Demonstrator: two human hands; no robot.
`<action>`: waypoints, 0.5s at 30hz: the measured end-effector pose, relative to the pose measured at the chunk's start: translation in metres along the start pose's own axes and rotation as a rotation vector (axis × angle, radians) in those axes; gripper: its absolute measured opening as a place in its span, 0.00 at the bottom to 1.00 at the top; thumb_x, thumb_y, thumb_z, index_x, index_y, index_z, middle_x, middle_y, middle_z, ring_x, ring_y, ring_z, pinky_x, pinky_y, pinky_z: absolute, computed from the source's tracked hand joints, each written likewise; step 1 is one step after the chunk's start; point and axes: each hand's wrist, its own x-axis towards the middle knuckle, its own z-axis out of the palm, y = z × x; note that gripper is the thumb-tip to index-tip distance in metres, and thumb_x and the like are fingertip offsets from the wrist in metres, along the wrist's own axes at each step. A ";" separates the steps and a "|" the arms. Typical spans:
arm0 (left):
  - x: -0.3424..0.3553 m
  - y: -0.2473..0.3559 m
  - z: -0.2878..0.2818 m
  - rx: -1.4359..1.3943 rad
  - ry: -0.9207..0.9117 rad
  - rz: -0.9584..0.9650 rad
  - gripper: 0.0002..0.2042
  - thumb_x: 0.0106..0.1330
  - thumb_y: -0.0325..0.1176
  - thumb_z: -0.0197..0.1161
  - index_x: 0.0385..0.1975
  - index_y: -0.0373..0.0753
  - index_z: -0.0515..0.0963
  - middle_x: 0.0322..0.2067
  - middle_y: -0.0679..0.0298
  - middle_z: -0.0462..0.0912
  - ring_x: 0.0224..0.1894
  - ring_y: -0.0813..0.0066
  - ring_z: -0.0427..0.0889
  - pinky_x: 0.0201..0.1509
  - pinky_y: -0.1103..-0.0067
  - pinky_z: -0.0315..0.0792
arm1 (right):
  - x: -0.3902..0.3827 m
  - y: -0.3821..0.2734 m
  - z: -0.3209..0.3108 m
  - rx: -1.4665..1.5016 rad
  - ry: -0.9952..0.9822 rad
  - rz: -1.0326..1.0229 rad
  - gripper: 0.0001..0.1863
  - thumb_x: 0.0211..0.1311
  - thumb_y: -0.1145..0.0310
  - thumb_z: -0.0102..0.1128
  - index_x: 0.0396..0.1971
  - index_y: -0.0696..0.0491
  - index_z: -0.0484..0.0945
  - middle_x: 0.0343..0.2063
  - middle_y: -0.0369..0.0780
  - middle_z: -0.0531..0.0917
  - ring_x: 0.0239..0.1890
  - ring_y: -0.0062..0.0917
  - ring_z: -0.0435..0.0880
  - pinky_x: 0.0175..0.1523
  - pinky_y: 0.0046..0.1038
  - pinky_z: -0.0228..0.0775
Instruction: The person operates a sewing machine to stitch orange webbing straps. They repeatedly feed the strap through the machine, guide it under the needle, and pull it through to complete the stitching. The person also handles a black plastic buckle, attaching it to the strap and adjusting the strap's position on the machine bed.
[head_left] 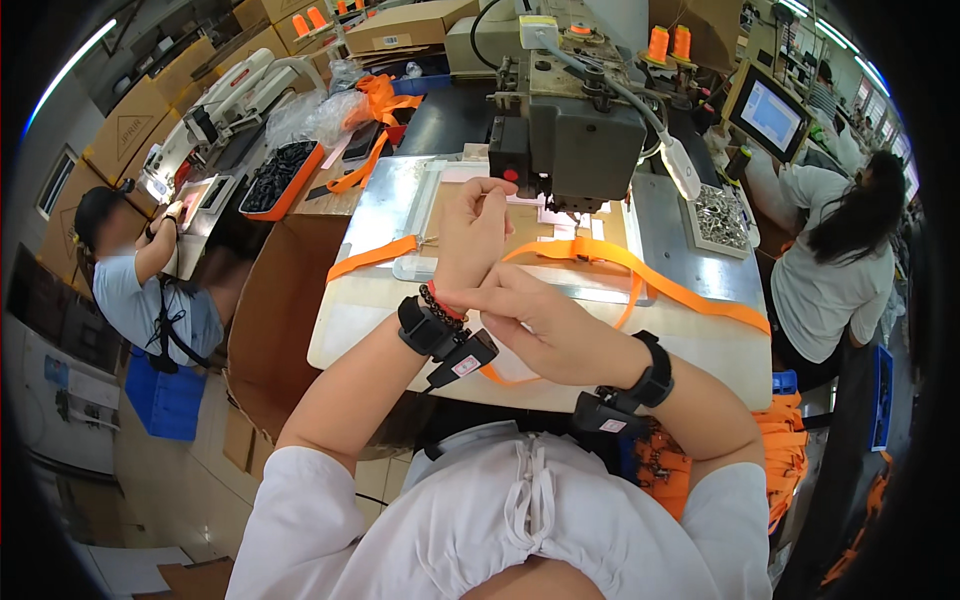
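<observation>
My left hand (474, 228) is raised before the dark sewing machine head (580, 140), fingers curled; anything inside is hidden. My right hand (530, 320) reaches across my left wrist, fingers bent at the red and dark beaded bracelet (440, 305), apparently gripping it. Black straps with small boxy devices (461, 360) are on both wrists. An orange strap (700, 305) lies across the pale machine table (340, 340), looping behind my hands. A metal-edged clamp frame (420, 262) with a tan plate and pink pieces lies under the needle area.
Co-workers sit at left (150, 300) and right (825, 260). Around the table are a tray of metal fittings (715, 220), a screen (770, 110), an orange bin of black parts (280, 185), a large carton (260, 340), a blue crate (160, 400) and orange straps (780, 450) lower right.
</observation>
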 end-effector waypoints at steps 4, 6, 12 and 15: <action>-0.008 -0.002 -0.007 -0.174 -0.120 -0.185 0.10 0.69 0.32 0.53 0.41 0.36 0.79 0.19 0.72 0.72 0.22 0.85 0.69 0.26 0.85 0.64 | -0.028 0.004 -0.027 0.237 0.092 0.246 0.19 0.67 0.74 0.56 0.58 0.52 0.77 0.36 0.34 0.77 0.31 0.16 0.71 0.39 0.19 0.65; -0.016 -0.005 -0.011 -0.418 -0.139 -0.542 0.10 0.69 0.33 0.53 0.41 0.35 0.79 0.19 0.73 0.69 0.22 0.85 0.67 0.26 0.85 0.63 | -0.046 0.013 -0.045 0.410 0.186 0.416 0.18 0.66 0.74 0.57 0.55 0.54 0.78 0.33 0.31 0.78 0.31 0.11 0.70 0.38 0.17 0.65; -0.021 -0.031 0.007 0.170 -0.246 -0.017 0.10 0.70 0.30 0.52 0.40 0.32 0.79 0.23 0.68 0.76 0.22 0.79 0.71 0.28 0.81 0.67 | -0.083 0.049 -0.090 -0.283 0.411 0.723 0.11 0.62 0.72 0.63 0.44 0.57 0.81 0.31 0.31 0.79 0.30 0.11 0.71 0.36 0.17 0.66; -0.005 -0.054 0.020 0.416 -0.289 0.292 0.09 0.71 0.29 0.54 0.43 0.31 0.79 0.24 0.69 0.77 0.24 0.84 0.71 0.28 0.83 0.66 | -0.079 0.070 -0.090 -0.514 0.369 0.485 0.11 0.53 0.73 0.66 0.38 0.56 0.82 0.30 0.43 0.79 0.33 0.33 0.78 0.42 0.29 0.71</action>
